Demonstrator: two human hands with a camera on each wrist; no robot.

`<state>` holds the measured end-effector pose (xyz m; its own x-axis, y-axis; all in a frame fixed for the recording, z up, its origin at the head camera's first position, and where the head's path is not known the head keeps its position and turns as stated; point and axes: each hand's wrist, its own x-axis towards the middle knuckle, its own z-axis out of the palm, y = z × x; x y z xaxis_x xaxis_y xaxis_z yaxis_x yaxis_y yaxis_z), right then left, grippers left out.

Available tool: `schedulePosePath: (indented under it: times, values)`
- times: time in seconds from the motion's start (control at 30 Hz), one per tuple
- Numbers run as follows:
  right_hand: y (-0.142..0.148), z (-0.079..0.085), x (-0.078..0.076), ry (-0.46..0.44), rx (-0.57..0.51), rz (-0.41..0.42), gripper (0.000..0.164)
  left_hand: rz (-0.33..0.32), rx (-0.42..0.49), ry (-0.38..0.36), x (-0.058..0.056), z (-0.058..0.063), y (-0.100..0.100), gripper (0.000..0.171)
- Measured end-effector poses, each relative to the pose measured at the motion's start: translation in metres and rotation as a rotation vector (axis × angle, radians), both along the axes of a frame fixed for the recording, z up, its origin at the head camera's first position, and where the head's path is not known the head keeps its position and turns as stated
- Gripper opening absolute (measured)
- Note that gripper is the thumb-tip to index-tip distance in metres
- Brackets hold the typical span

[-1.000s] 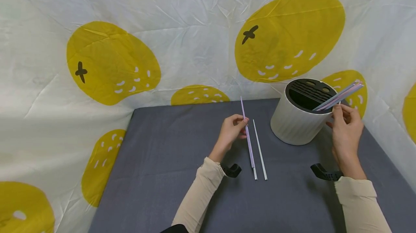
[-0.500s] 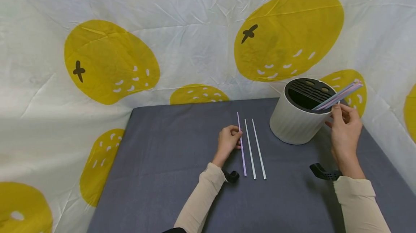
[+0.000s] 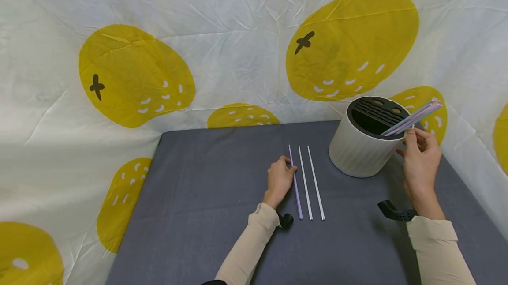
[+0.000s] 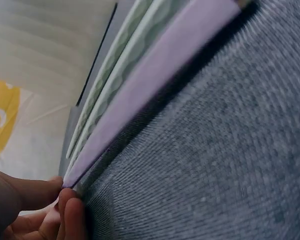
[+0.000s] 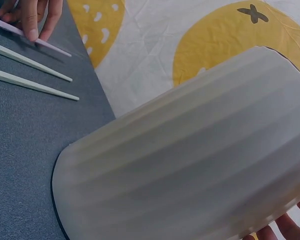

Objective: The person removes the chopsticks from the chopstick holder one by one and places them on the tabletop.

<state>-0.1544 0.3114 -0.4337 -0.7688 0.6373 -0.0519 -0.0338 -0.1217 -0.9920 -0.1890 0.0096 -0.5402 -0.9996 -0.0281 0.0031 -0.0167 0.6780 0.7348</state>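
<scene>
My left hand [image 3: 279, 181] pinches a purple chopstick [image 3: 296, 196] near its thin far end, low over the grey cloth. In the left wrist view, thumb and fingertips meet at the tip of this purple chopstick [image 4: 135, 95]. Just to its right lie two pale green-white chopsticks [image 3: 305, 183], roughly parallel to it. At the right, my right hand [image 3: 422, 161] grips the side of a ribbed off-white utensil holder [image 3: 359, 152] close to its rim. Several purplish and grey-blue chopsticks [image 3: 414, 117] lean out of the holder beside that hand. Its fingertips [image 5: 290, 227] show against the wall.
The holder has a black top with slots and round holes [image 3: 381, 109] and a larger opening in front. A grey cloth [image 3: 198, 196] covers the table. White fabric with yellow fruit shapes [image 3: 246, 64] hangs directly behind and at both sides.
My left hand has brought the purple chopstick down and leftward, from over the pale chopsticks to beside them, its ends now roughly level with theirs. My right hand stays at the holder.
</scene>
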Motion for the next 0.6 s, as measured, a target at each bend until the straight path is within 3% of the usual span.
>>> schedulePosePath:
  times: [0.43, 0.6]
  values:
    - [0.003, -0.001, 0.0, -0.007, -0.022, 0.0, 0.028, 0.015, -0.214, 0.063, 0.006, -0.001, 0.01, 0.025]
    - [0.002, -0.001, 0.0, -0.008, -0.019, 0.004, 0.03, 0.039, -0.371, 0.117, 0.007, 0.003, 0.016, 0.027]
